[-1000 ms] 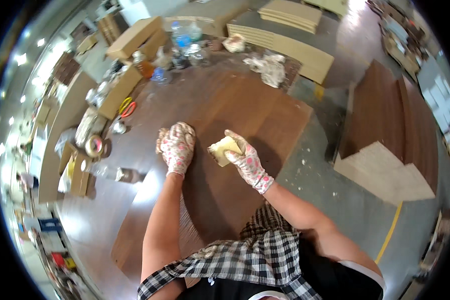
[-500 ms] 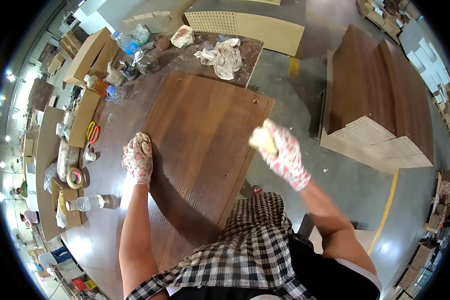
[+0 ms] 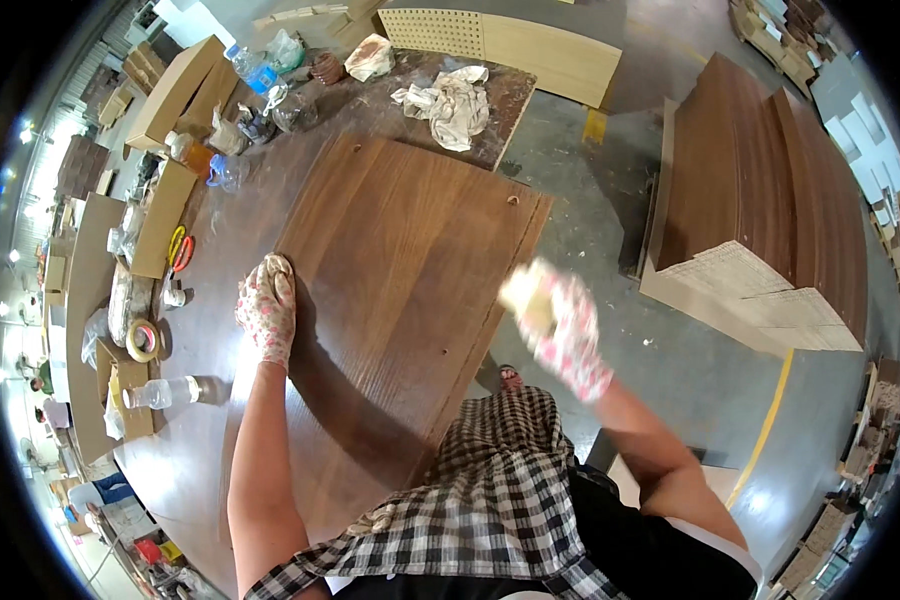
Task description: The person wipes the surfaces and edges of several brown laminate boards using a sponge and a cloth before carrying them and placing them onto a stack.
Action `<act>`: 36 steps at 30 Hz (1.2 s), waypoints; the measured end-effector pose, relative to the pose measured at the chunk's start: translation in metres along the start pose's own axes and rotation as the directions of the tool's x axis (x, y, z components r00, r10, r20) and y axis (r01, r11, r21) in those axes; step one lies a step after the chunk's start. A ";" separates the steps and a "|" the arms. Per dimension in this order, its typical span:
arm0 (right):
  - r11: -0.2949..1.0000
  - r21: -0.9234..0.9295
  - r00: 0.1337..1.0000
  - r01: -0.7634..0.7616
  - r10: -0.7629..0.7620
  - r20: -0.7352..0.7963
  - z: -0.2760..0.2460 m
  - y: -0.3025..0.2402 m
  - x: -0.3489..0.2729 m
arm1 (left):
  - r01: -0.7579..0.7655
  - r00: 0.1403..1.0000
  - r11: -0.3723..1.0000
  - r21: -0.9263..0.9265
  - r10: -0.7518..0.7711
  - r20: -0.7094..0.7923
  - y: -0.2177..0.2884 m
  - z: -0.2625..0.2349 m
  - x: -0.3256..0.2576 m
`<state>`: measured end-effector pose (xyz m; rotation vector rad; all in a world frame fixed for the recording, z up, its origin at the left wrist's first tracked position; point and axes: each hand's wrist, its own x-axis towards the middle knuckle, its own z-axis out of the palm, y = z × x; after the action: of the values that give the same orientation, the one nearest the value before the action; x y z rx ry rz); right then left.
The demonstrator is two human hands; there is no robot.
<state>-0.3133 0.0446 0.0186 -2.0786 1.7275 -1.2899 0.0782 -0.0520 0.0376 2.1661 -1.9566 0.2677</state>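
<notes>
Brown wood-grain panel (image 3: 410, 250): one, lying on a brown work table (image 3: 185, 455), small holes in its face.

Left hand (image 3: 267, 308): spotted glove, resting at the panel's left edge; fingers bent; whether they grip a cloth cannot be told.

Right hand (image 3: 567, 330): like glove, blurred, out past the panel's right edge with the floor behind; fingers clamped on a pale yellow block (image 3: 530, 300).

Surroundings. Crumpled rag (image 3: 452, 108), off-white, stained, just beyond the panel's far edge; whitish bundle (image 3: 370, 57), to its left. Scissors (image 3: 179, 248), one handle yellow, one red, left of the panel and well apart from it; tape roll (image 3: 143, 340), nearer the wearer. Perforated board (image 3: 435, 32), behind the table. Stack of brown panels (image 3: 735, 190), across the floor at right, pale edges toward the wearer; yellow floor line (image 3: 770, 430), near its corner.

Containers. Clear bottle (image 3: 170, 392), near the table's left side; contents cannot be told. Small cardboard box (image 3: 140, 422), beside that bottle, with white material in it. Bottle of amber liquid (image 3: 194, 156), pale cap, among odds and ends at far left. Blue-labelled clear bottle (image 3: 254, 70), blue cap, farther back. Long cardboard box (image 3: 175, 95), beside these bottles; contents not legible.
</notes>
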 end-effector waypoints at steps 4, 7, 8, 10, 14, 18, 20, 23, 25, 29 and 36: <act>0.921 0.360 0.989 0.147 -0.144 -0.036 0.001 -0.007 -0.020 | 0.020 1.000 1.000 -0.010 -0.020 0.021 0.005 -0.003 0.002; 0.995 0.078 0.994 -0.067 0.073 -0.080 -0.010 0.018 0.037 | 0.027 0.999 0.999 -0.025 -0.026 0.022 0.008 -0.005 0.003; 0.995 -0.035 0.992 -0.095 0.092 -0.087 -0.010 0.033 0.051 | 0.017 1.000 1.000 -0.018 -0.017 0.020 0.011 -0.004 0.005; 0.995 -0.061 0.993 -0.082 0.076 -0.091 -0.004 0.041 0.053 | 0.000 1.000 1.000 -0.019 0.000 0.009 0.008 -0.001 0.005; 0.995 0.076 0.988 0.062 -0.072 0.135 0.002 -0.019 -0.011 | 0.023 0.999 0.999 -0.022 -0.024 -0.032 -0.001 0.004 0.002; 0.889 0.422 0.926 0.179 -0.297 0.232 0.002 -0.058 -0.073 | 0.026 0.999 1.000 -0.017 -0.026 -0.023 0.001 0.005 0.005; 0.934 0.313 0.958 0.172 -0.232 0.167 -0.003 -0.057 -0.051 | 0.049 0.999 0.998 -0.036 -0.049 -0.015 -0.011 0.005 0.001; 0.990 0.131 0.997 0.053 -0.060 0.050 -0.008 -0.033 -0.001 | 0.013 1.000 1.000 -0.025 -0.012 0.004 -0.011 -0.007 -0.017; 0.997 0.023 0.998 0.068 -0.068 0.016 0.002 -0.022 0.000 | -0.037 0.998 0.998 0.050 0.039 -0.056 -0.027 -0.009 -0.036; 0.979 -0.053 0.980 0.196 -0.196 0.020 0.016 -0.080 -0.062 | -0.002 0.999 0.997 -0.077 -0.002 -0.050 -0.102 -0.021 -0.097; 0.848 0.483 0.826 0.217 -0.424 0.373 0.027 -0.207 -0.214 | 0.123 0.992 0.990 -0.070 -0.124 -0.007 -0.216 -0.068 -0.225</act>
<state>-0.1364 0.2860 0.0162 -2.2258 0.8212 -0.9919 0.2708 0.2024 0.0339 2.2251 -1.7891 0.1876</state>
